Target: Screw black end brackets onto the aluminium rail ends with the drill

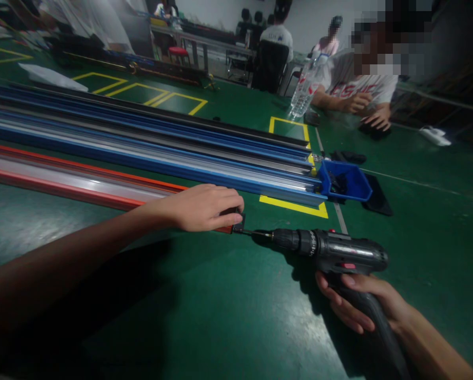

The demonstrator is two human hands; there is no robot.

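1. One left hand (208,208), fingers curled, grips the red rail (81,182) at its black end piece (240,221).
2. Right hand (363,303), closed around the drill (347,250), its bit (256,233) reaching the end piece.
3. Green table (228,306), bearing the red rail before blue rails (204,170).

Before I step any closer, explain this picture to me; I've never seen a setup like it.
There is no machine body here, just a person's two bare hands. The single picture comes from a camera worn on that person's head, looking forward and down. The left hand is closed over the end of an orange rail. The right hand grips a black power drill, its bit pointing at a black end piece there. On the green table, blue and black rails lie beyond, near a blue bin. Across it sits another person, by clear bottles.
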